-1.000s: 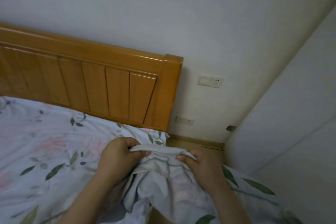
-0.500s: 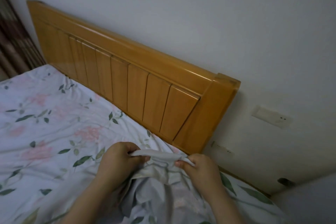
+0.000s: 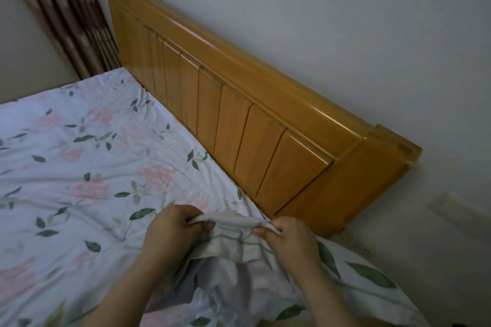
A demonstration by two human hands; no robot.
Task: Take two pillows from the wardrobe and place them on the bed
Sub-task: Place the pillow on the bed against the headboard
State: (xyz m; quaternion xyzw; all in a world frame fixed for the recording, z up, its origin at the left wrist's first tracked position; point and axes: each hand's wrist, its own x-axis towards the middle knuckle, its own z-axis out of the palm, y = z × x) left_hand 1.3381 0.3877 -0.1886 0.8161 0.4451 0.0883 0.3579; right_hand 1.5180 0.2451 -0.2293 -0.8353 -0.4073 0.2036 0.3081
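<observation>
Head, left hand [image 3: 172, 231], right hand [image 3: 289, 236], gripping 1 pillow [image 3: 358, 273]

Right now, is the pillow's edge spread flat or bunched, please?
Bunched: left hand and right hand pinch the pillow edge gathered between them.

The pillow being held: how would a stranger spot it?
Follow the wooden headboard to its near end. Below it, the left hand and right hand pinch the pillow by its bunched edge. Unlike the flat pink-flowered sheet, it bulges and bears large green leaves.
</observation>
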